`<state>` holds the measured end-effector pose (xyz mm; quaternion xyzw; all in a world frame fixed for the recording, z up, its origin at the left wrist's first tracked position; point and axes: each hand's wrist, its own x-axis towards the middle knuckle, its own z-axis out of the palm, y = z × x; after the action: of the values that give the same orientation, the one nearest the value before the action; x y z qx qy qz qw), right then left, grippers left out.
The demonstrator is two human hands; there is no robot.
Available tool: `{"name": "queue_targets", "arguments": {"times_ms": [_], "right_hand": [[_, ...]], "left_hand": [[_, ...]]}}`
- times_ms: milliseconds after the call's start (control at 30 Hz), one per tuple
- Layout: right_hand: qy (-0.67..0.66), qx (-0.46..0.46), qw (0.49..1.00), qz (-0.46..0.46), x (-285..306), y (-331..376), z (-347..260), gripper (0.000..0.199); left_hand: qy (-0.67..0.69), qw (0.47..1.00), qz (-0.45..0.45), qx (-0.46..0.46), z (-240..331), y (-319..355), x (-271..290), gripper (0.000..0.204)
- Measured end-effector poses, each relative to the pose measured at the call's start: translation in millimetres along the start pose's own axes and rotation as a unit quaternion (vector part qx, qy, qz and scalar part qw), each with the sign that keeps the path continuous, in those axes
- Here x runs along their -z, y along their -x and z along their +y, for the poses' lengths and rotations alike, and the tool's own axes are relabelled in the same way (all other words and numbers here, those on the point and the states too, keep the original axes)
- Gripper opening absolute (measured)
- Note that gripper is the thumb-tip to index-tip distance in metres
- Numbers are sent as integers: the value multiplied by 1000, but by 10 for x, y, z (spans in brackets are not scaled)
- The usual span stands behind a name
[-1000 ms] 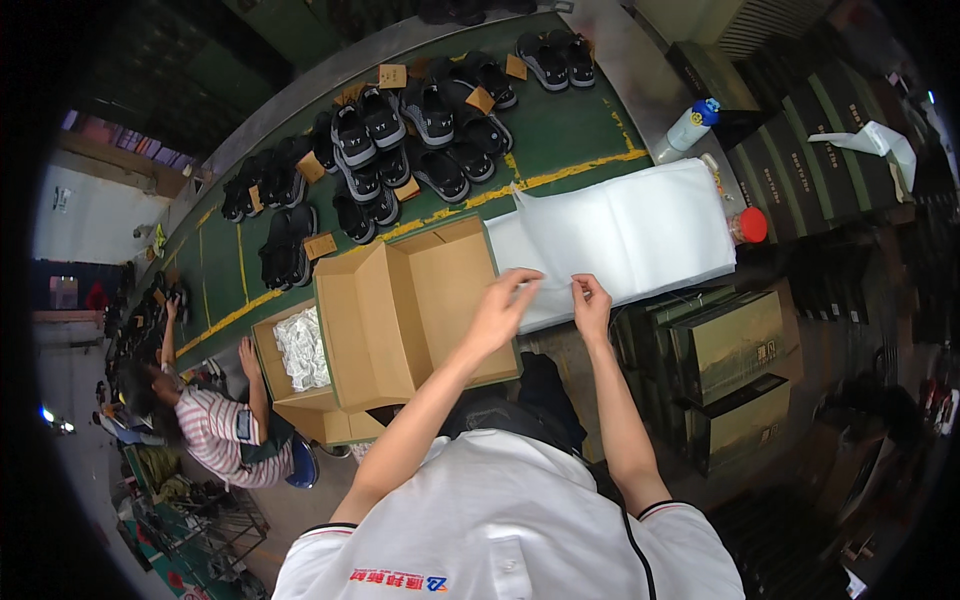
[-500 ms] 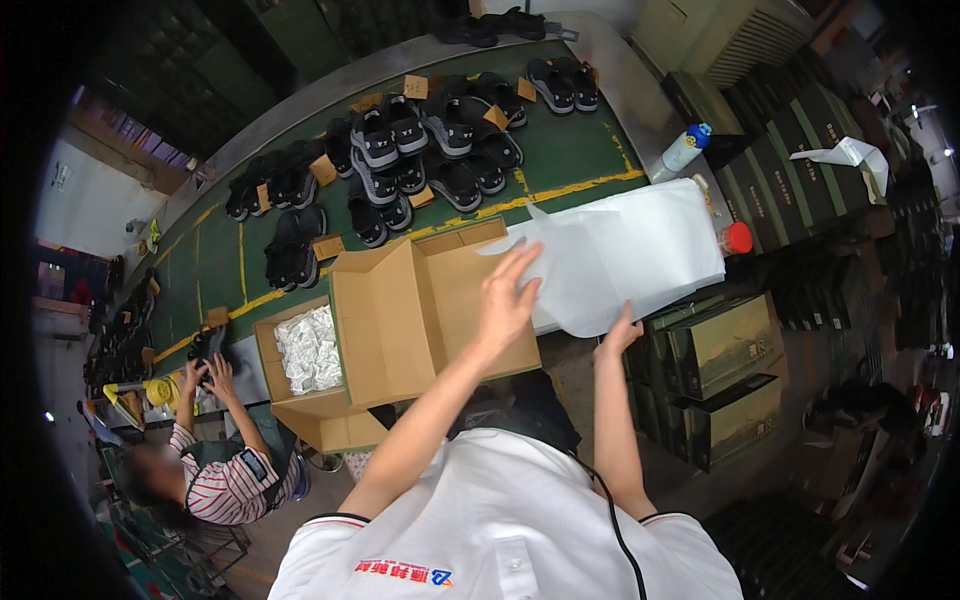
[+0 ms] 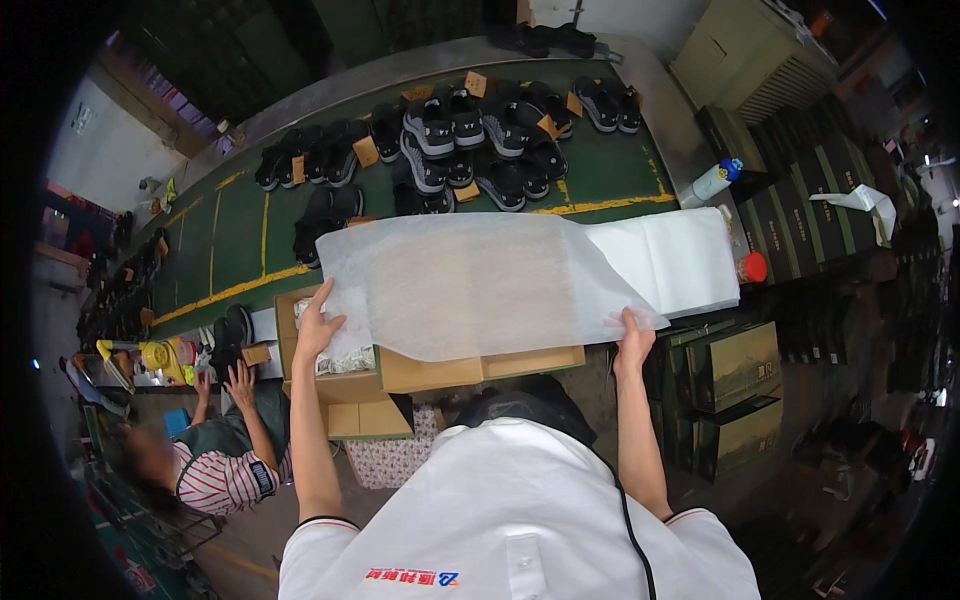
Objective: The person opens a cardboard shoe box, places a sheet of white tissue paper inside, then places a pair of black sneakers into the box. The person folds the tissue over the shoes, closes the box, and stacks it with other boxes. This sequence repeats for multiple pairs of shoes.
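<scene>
A thin, translucent white sheet of tissue paper (image 3: 470, 285) is spread flat between my two hands. My left hand (image 3: 317, 325) holds its left edge, with the thumb and fingers at the paper. My right hand (image 3: 633, 345) pinches the lower right corner. Beneath the sheet lies an open brown cardboard box (image 3: 430, 374), mostly covered; its near edge shows. The sheet's right end overlaps a stack of white paper (image 3: 685, 262). Partly under the left end is another open box (image 3: 284, 335), holding crumpled white paper with printing (image 3: 345, 360).
Pairs of black shoes (image 3: 435, 130) with brown tags stand on the green table (image 3: 235, 250). A bottle (image 3: 716, 180) and a red-lidded jar (image 3: 751, 267) are beyond the stack. Dark boxes (image 3: 735, 365) are piled at right. A co-worker (image 3: 225, 475) sits at left, hands near shoes.
My left hand has moved left, drawing the sheet off the stack and across the open box. My right hand has stayed near the stack's front, now at the sheet's corner.
</scene>
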<state>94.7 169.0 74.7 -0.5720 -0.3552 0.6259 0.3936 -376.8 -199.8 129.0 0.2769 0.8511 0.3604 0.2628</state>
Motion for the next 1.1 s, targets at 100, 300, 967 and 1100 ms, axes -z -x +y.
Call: {"name": "queue_targets", "arguments": {"times_ms": [100,300,967,1100], "right_hand": [[114,99,989,-1,-56,315,109,26],[322,204,924,-5,-41,594,313,23],[272,196,942,-12,214,-906,-165,35],[292,203,930,-92,-195,-2128,-173,37]], "left_hand": [[-105,994,24,-36,-856,58,115,91],[-153,987,46,-10,-1451,146,269,100],[-126,986,105,26,1266,131,-3072,117],[-138,977,157,54,1343,146,-3189,111]]}}
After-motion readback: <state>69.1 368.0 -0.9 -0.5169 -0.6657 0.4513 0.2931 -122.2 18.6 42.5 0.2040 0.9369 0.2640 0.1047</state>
